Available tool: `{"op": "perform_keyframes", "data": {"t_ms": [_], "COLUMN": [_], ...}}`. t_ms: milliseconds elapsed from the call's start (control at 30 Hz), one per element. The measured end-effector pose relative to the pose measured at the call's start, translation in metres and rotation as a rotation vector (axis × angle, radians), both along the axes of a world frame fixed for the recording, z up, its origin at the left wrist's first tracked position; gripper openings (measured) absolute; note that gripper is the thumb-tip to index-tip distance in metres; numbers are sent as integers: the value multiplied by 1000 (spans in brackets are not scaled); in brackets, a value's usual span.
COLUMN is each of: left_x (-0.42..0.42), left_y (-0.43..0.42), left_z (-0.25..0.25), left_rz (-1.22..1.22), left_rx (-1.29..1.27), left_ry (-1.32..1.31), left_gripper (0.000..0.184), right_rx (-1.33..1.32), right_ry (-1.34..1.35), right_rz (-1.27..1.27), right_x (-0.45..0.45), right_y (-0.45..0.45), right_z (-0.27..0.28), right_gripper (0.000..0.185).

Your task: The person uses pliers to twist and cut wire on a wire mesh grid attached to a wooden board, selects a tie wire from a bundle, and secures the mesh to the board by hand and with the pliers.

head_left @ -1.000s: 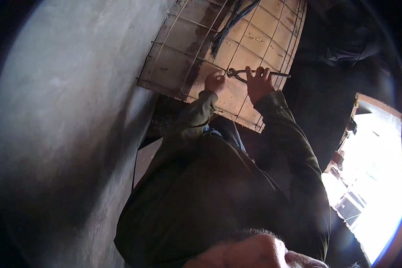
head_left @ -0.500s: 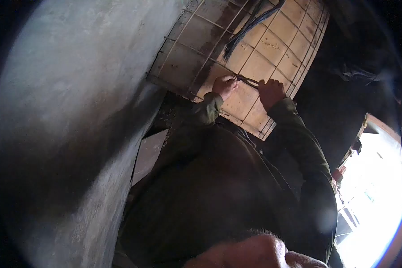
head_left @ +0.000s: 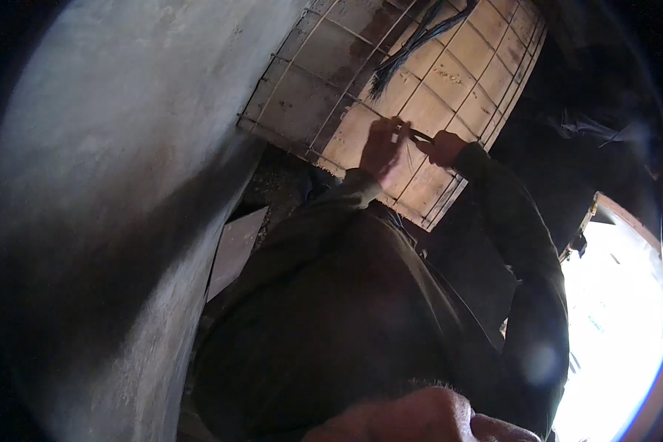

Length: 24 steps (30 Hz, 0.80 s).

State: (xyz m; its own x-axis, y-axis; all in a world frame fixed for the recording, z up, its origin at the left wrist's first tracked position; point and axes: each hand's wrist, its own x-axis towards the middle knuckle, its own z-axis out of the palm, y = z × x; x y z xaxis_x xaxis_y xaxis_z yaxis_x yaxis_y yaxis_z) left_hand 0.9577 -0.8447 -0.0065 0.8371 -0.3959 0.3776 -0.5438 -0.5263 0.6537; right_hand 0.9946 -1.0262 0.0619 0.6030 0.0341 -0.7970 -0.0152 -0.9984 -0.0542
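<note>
A metal wire grid (head_left: 411, 93) lies over a wooden board (head_left: 435, 96). My right hand (head_left: 445, 149) is wrapped round the handles of dark pincers (head_left: 420, 135), whose head points left at the grid. Beside that head, my left hand (head_left: 383, 151) is raised with its fingertips close together at a thin wire; the head is partly hidden by the fingers. A bundle of dark tie wires (head_left: 412, 46) rests across the grid above both hands.
A rough grey wall (head_left: 125, 132) fills the left side. Bright light comes through an opening (head_left: 615, 317) at the lower right. A flat pale panel (head_left: 236, 250) leans near the wall's foot.
The view has shifted, so the board sits further right. My right hand has closed round the pincers' handles and tilted them; my left hand has turned upright beside their head.
</note>
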Motion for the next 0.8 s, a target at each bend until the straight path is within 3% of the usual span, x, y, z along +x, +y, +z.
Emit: {"op": "perform_keyframes", "data": {"t_ms": [67,167,233,300,400,433,533,633,733,800], "left_x": [1,10,21,30,47,52,38,34,13,11], "left_y": [-14,-32,-41,-45,-49,-48,-48,-43,-52,-62], "left_z": [7,-7,-25,-31,-21,-18,-27,-18,-14,-27], "left_rz": [0,-35,-195,-256,-318,-339,-347,-171,-131,-88], "left_rx": [115,90,-225,-174,-52,-63,-214,-316,-310,-236], "left_ry": [-44,-233,-24,62,239,256,156,-50,-65,-161], "left_gripper": [56,52,37,30,23,27,35,46,53,55], "right_rx": [189,292,257,223,-174,-187,-164,-209,-147,219], "right_ry": [335,404,350,301,-697,-697,-631,-461,-333,264], "right_rz": [-253,-424,-367,-318,522,517,483,370,298,-389], "right_x": [13,12,11,-3,-32,-31,-41,-45,-40,-21], "right_y": [2,-13,-4,6,16,15,8,5,-2,-1], "right_z": [12,-3,9,32,76,79,73,69,62,71], "right_gripper": [57,56,50,45,36,36,34,38,43,44]}}
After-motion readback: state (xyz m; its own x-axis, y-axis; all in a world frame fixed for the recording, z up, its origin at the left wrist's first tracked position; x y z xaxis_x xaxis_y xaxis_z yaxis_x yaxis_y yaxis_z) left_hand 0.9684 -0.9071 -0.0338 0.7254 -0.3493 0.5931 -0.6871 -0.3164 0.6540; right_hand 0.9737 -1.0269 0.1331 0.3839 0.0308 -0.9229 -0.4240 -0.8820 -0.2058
